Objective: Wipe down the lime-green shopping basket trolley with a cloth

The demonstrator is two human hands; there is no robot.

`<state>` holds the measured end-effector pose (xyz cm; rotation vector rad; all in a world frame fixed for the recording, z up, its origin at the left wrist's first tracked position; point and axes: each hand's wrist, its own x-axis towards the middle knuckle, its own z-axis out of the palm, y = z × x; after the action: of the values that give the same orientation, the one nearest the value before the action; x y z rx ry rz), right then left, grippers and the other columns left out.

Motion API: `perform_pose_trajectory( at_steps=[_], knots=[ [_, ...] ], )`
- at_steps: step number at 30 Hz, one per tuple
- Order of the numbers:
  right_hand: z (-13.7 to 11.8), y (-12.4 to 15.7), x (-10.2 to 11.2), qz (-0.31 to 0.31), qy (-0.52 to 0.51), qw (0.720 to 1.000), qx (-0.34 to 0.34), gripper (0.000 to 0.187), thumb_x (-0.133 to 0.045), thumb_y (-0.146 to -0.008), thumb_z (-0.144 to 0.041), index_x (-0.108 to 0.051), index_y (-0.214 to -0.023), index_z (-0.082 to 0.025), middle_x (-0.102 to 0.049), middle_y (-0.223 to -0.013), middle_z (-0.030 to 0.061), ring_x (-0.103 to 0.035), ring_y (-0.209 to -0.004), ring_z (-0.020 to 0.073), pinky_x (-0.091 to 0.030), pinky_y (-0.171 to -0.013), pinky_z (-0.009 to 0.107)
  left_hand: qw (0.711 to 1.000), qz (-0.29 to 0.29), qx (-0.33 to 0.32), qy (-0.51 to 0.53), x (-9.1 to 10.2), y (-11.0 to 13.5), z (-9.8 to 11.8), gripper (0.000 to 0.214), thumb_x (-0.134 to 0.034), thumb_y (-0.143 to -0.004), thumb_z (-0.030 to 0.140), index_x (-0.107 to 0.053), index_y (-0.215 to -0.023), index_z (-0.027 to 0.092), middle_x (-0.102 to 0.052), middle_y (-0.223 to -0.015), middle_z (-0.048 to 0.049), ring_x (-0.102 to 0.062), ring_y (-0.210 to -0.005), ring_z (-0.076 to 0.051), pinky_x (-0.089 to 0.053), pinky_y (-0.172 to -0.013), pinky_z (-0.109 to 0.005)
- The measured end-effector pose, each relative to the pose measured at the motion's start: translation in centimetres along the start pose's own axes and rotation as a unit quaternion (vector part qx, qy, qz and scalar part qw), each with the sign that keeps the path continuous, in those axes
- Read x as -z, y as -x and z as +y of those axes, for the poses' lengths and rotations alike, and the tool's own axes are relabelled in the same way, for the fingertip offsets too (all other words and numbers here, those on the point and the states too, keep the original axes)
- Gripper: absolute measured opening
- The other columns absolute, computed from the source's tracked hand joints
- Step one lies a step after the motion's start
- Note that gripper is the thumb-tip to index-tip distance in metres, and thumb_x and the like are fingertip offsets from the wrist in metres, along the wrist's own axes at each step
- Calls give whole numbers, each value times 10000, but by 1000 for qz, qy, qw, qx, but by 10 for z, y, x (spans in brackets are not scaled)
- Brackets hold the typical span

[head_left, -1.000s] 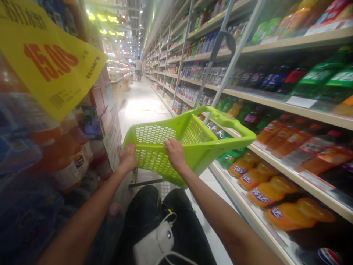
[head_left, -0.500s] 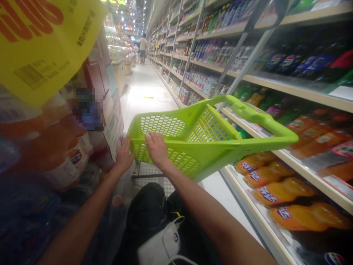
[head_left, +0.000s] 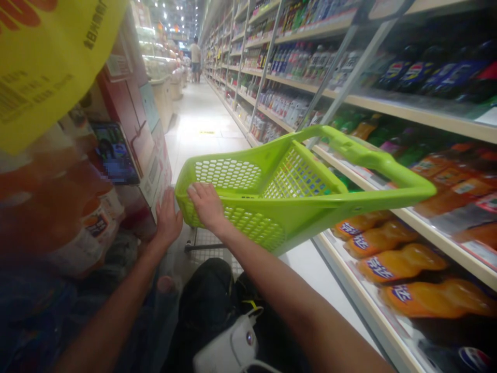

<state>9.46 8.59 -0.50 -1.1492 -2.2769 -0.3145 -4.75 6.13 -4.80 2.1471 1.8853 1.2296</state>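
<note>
A light-green plastic shopping cart [head_left: 310, 207] stands at an angle before me, its handle toward the right-hand shelves. My right hand [head_left: 207, 207] is closed over the near rim of its basket, close to the front corner. Beside that corner is my left hand [head_left: 169, 220], its fingers stretched upward between the cart and a stack of boxes. Whether it touches either is hard to tell. Inside the basket I see no goods. A white device with a cable [head_left: 229, 344] rests at my lap, over dark trousers [head_left: 209, 295].
Shelves of drinks line the right side, with orange soda bottles [head_left: 402, 264] low down. On the left are stacked boxes [head_left: 149, 150], a phone-like screen [head_left: 116, 153], large orange bottles [head_left: 83, 223] and a yellow price sign [head_left: 58, 72]. A person [head_left: 195, 57] stands far along the aisle.
The cart's front corner and both my hands have shifted slightly left in view, while its handle reaches further right. The yellow sign has slid up and left, showing more of the screen.
</note>
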Motion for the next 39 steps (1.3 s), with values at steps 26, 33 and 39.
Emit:
perform_pose_trajectory(
  at_steps=[26,33,39],
  knots=[
    [65,54,57,72,75,990,-97,242,-452,-886,-190,-562,-1100,-167,-562,-1188,100,-432,-1158,202,-310,-1029,421,982,-78,-112,-131,-28,-10,101,657,-442,-794,271,-215,-1387,104,-261,-1448,-176,-198,-1348,-296,6,-1059,-607],
    [80,72,70,90,95,986,-106,257,-464,-883,-194,-557,-1122,-183,-542,-1232,96,-413,-1180,222,-301,-1017,446,968,-127,-142,-162,-24,-1,116,627,-443,-781,238,-266,-1374,134,-275,-1451,-132,-209,-1349,-271,-1,-1079,-581],
    [96,85,87,92,108,983,-117,247,-472,-881,-200,-562,-1111,-194,-549,-1221,92,-414,-1179,221,-299,-1010,448,964,-143,-146,-171,-26,2,147,646,-461,-775,234,-257,-1374,105,-235,-1462,-141,-194,-1355,-260,-43,-1084,-568]
  ],
)
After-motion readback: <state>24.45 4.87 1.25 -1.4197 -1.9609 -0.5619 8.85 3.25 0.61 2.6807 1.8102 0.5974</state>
